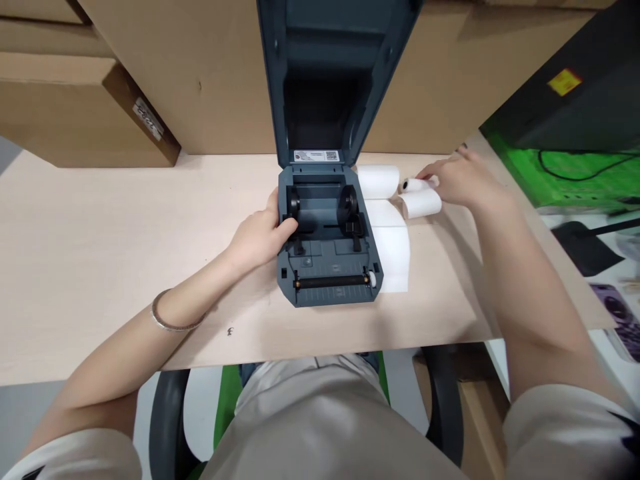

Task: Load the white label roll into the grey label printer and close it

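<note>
A dark grey label printer (330, 260) sits on the pale wooden table (100, 267) with its lid (330, 73) standing open. My left hand (263, 233) grips the printer's left side, thumb hooked over the edge by the left roll holder (293, 203). My right hand (457, 180) lies to the right of the printer, fingers closed on a small white paper roll (420, 193). A second white roll (377, 181) lies beside the printer, with a strip of white paper (393, 250) trailing from it toward me.
Cardboard boxes (90, 107) stand along the back of the table. At the right are a green mat (550, 180), a black box (585, 100) with a yellow sticker, and black cables. A chair and my lap are below the table edge.
</note>
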The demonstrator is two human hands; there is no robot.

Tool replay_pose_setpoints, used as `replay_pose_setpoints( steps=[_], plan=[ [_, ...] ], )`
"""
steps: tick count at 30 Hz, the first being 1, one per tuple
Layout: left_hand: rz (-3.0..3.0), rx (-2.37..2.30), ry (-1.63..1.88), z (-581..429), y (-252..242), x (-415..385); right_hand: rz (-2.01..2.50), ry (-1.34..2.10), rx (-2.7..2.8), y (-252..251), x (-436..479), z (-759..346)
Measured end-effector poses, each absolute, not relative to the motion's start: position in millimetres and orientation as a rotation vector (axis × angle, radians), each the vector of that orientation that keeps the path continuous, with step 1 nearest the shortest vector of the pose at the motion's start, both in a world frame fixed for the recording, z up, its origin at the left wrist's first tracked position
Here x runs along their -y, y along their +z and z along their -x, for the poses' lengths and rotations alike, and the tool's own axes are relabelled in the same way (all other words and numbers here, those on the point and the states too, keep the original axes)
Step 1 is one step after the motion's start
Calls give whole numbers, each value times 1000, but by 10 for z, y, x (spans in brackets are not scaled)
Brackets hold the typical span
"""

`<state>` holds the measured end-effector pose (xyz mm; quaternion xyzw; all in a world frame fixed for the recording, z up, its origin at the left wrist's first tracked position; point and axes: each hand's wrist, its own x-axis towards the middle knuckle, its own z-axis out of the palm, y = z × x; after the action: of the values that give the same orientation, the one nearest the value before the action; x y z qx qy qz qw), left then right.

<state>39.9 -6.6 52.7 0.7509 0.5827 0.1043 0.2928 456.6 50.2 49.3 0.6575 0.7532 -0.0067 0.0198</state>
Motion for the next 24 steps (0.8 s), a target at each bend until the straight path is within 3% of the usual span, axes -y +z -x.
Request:
replay_pose_setpoints(
  steps=[7, 13, 19, 24],
  plan=[
    [-1989, -1549, 304, -388, 521, 63, -2108, -437, -2248, 483, -536, -4635],
    [-1982, -1534, 307, -378, 514, 63, -2258, -343, -2281, 969, -518, -4387],
    [-1967, -1514, 319, -367, 510, 60, -1882, -611, -2429, 851, -741, -3804],
    [-1983, -1537, 301, -368, 495, 53, -1760, -362, -2406, 624, -832, -3617]
  ],
)
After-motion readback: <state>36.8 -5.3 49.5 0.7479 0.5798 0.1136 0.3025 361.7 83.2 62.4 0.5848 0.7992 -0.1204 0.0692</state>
